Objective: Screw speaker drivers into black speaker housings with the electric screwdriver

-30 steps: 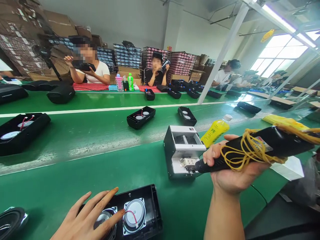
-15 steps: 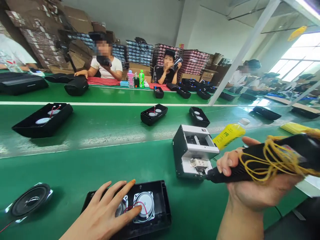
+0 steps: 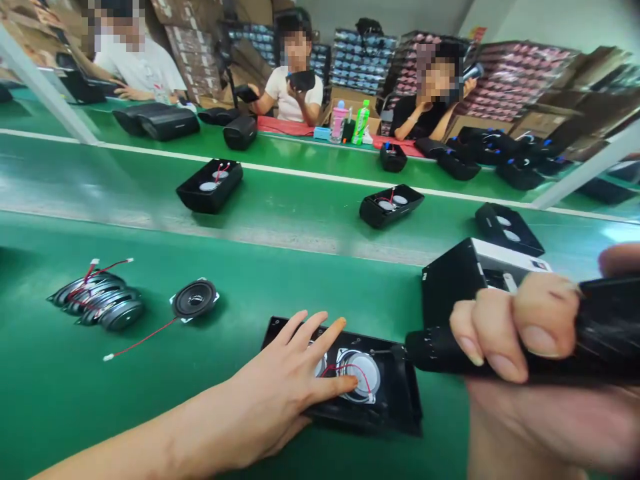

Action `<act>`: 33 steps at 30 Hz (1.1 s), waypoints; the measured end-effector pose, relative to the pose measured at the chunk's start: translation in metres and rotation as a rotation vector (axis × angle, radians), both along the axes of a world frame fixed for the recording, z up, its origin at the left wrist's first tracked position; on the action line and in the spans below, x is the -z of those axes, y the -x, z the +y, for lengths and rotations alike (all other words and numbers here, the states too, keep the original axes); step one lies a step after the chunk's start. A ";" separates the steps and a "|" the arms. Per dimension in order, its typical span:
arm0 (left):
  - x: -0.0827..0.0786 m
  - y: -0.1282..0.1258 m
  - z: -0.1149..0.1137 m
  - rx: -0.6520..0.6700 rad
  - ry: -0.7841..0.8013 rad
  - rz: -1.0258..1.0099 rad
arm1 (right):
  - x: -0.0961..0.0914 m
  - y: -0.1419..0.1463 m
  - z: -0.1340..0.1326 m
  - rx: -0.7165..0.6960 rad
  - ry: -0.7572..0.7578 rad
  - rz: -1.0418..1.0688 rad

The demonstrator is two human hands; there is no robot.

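My left hand (image 3: 285, 377) lies with fingers spread across a black speaker housing (image 3: 403, 400) on the green bench. Two round speaker drivers sit inside it. The right-hand driver (image 3: 369, 370) shows its pale back and red wires, with my thumb at it; the other is partly covered by my fingers. A black electric screwdriver (image 3: 433, 350) is gripped in my right hand (image 3: 515, 327). Its thin bit extends left over the housing, near the right-hand driver's upper edge; whether it touches a screw I cannot tell. Behind my right hand stands a black-and-white box-shaped machine (image 3: 445, 283), partly hidden.
A loose speaker driver (image 3: 195, 300) and a row of stacked drivers (image 3: 100, 300) lie at left. Several housings, including one (image 3: 393, 203) with drivers, stand on the belt (image 3: 300, 210) beyond. Co-workers sit across it, near bottles (image 3: 361, 123) and stacked cartons.
The view has swung left, bringing the stacked drivers into sight. My right hand has brought the screwdriver from beside the machine to over the housing. My left hand stays spread on it.
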State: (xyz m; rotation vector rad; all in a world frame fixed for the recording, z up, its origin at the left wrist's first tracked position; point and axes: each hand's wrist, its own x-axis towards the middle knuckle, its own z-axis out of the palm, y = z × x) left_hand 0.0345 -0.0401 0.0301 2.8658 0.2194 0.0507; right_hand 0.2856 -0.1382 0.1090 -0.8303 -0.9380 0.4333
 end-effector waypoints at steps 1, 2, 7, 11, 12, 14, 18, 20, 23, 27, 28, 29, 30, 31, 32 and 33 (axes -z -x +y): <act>0.001 -0.001 0.000 0.002 -0.002 -0.011 | 0.002 0.006 0.009 -0.060 -0.031 -0.003; 0.002 -0.002 0.001 0.003 -0.003 -0.022 | 0.005 0.011 0.017 -0.126 -0.051 -0.007; 0.004 -0.005 0.004 0.021 0.000 -0.044 | 0.020 0.027 0.034 -0.243 0.063 0.076; 0.000 -0.006 0.007 0.028 -0.010 -0.049 | 0.034 0.028 0.040 -0.235 0.109 0.039; 0.000 -0.007 0.007 0.028 -0.013 -0.051 | 0.036 0.028 0.043 -0.233 0.108 0.028; 0.000 -0.007 0.007 0.031 -0.016 -0.056 | 0.039 0.028 0.046 -0.229 0.124 0.034; 0.003 -0.007 0.007 0.034 -0.014 -0.069 | 0.041 0.028 0.051 -0.215 0.149 0.064; 0.005 -0.007 0.007 0.030 -0.015 -0.074 | 0.042 0.028 0.052 -0.224 0.151 0.063; 0.006 -0.007 0.007 0.029 -0.018 -0.087 | 0.043 0.027 0.052 -0.224 0.157 0.046; 0.006 -0.007 0.008 0.027 -0.022 -0.109 | 0.043 0.027 0.053 -0.210 0.167 0.024; 0.005 -0.007 0.009 0.028 -0.023 -0.111 | 0.043 0.027 0.053 -0.209 0.172 0.033; 0.005 -0.007 0.009 0.030 -0.023 -0.113 | 0.043 0.027 0.054 -0.210 0.178 0.043; 0.006 -0.007 0.009 0.031 -0.022 -0.112 | 0.043 0.028 0.054 -0.216 0.178 0.049; 0.006 -0.007 0.009 0.031 -0.020 -0.112 | 0.043 0.028 0.055 -0.222 0.171 0.050; 0.006 -0.007 0.009 0.030 -0.017 -0.110 | 0.044 0.028 0.055 -0.231 0.164 0.048; 0.006 -0.007 0.009 0.030 -0.014 -0.109 | 0.044 0.028 0.055 -0.238 0.157 0.046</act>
